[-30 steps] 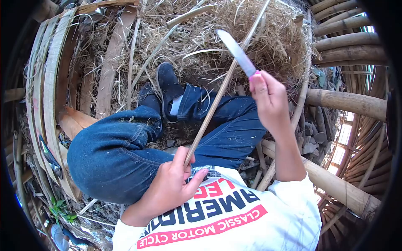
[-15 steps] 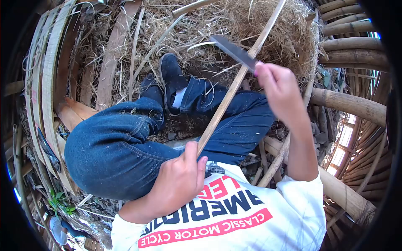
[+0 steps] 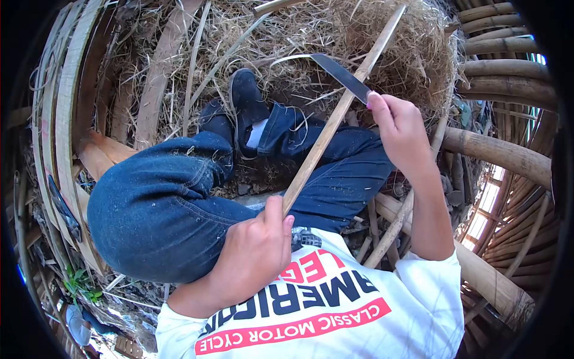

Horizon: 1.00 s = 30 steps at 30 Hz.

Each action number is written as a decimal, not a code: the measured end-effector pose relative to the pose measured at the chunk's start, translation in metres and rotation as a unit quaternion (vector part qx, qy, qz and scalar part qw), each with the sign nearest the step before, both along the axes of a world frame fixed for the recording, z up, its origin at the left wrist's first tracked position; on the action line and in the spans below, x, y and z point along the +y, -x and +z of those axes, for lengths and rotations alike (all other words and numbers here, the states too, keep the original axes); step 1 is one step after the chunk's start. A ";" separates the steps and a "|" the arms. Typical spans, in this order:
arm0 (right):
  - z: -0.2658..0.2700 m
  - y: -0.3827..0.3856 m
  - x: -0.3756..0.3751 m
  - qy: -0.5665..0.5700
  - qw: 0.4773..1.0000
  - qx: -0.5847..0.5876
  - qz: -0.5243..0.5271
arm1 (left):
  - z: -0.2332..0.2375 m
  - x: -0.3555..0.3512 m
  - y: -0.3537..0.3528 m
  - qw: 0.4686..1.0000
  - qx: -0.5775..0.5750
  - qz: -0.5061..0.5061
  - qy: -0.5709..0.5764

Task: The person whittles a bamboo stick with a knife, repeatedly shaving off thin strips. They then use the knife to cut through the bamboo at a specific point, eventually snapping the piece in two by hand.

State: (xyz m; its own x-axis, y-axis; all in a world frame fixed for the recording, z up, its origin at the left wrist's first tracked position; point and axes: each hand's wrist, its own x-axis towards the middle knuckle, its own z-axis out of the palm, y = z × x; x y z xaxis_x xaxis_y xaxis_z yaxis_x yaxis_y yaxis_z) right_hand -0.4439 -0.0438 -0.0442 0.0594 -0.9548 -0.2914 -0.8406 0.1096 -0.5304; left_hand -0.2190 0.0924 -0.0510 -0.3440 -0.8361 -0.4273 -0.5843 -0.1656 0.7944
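My left hand is closed around the near end of a long bamboo strip, close to my shirt. The strip slants away from me, up and to the right, over my jeans. In my right hand is a knife with a dark blade and a pinkish handle mostly hidden by the fingers. Its blade lies across the strip's upper part, tip toward the left. Whether the edge bites into the wood cannot be made out.
Thin shavings are heaped on the ground ahead. Long bamboo slats lean at the left. Thick bamboo poles stand at the right. My crossed legs in jeans and dark shoes fill the middle.
The bamboo strip's far end sits slightly lower in the view. The blurred knife now shows sharply, shifted slightly right and down at its tip. Both hands keep their hold.
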 end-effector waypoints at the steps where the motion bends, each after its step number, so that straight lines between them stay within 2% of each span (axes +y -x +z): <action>1: 0.000 -0.004 0.006 0.005 1.000 0.026 0.016 | 0.001 0.000 0.000 1.000 -0.003 0.000 0.000; 4: -0.006 -0.001 0.020 0.000 0.995 0.048 0.090 | -0.004 0.003 -0.002 0.999 -0.021 -0.027 -0.022; 6: 0.003 0.010 0.004 -0.124 0.992 0.017 0.026 | -0.003 0.004 0.001 1.000 -0.013 -0.027 -0.005; 7: 0.004 0.010 0.001 -0.089 0.995 0.014 0.030 | -0.002 0.002 0.001 1.000 0.000 -0.016 -0.005; 10: -0.003 0.000 0.010 -0.078 0.996 0.023 0.044 | -0.003 0.001 0.000 1.000 0.003 -0.007 0.003; 11: 0.004 -0.008 0.013 -0.172 0.984 0.000 0.046 | -0.003 0.001 0.000 1.000 -0.005 -0.015 0.001; 12: -0.007 -0.007 0.019 -0.165 0.982 -0.015 0.088 | -0.004 0.002 0.000 1.000 -0.012 -0.022 -0.006; 15: -0.007 0.002 -0.002 -0.101 0.995 -0.006 -0.008 | -0.004 0.002 0.002 1.000 0.003 -0.006 0.001; 18: -0.014 -0.005 0.012 -0.106 0.993 0.020 0.043 | -0.005 0.002 0.000 0.999 -0.009 -0.023 -0.022; 19: -0.015 -0.009 0.020 -0.097 0.990 0.029 0.095 | -0.005 0.001 -0.001 0.999 -0.009 -0.024 -0.022; 20: -0.013 -0.009 0.016 -0.096 0.991 0.030 0.094 | -0.005 0.001 -0.001 1.000 -0.005 -0.022 -0.015; 22: -0.007 -0.005 0.003 -0.098 0.995 0.015 0.000 | -0.005 0.002 -0.001 1.000 0.003 -0.020 -0.015; 24: -0.019 0.002 0.002 -0.064 0.998 0.019 0.009 | -0.004 0.000 -0.002 1.000 0.010 -0.013 -0.013; 26: -0.023 -0.011 0.027 -0.031 0.997 -0.001 0.066 | -0.006 0.002 -0.003 1.000 -0.001 -0.016 -0.013; 27: -0.020 -0.011 0.031 -0.044 0.992 0.026 0.112 | -0.008 0.003 -0.003 1.000 -0.007 -0.022 -0.016; 28: -0.018 -0.008 0.024 -0.045 0.993 0.026 0.110 | -0.007 0.001 -0.003 1.000 -0.006 -0.024 -0.016; 30: -0.015 0.004 0.007 -0.031 0.999 0.011 -0.010 | -0.003 0.000 -0.002 1.000 0.015 -0.006 -0.009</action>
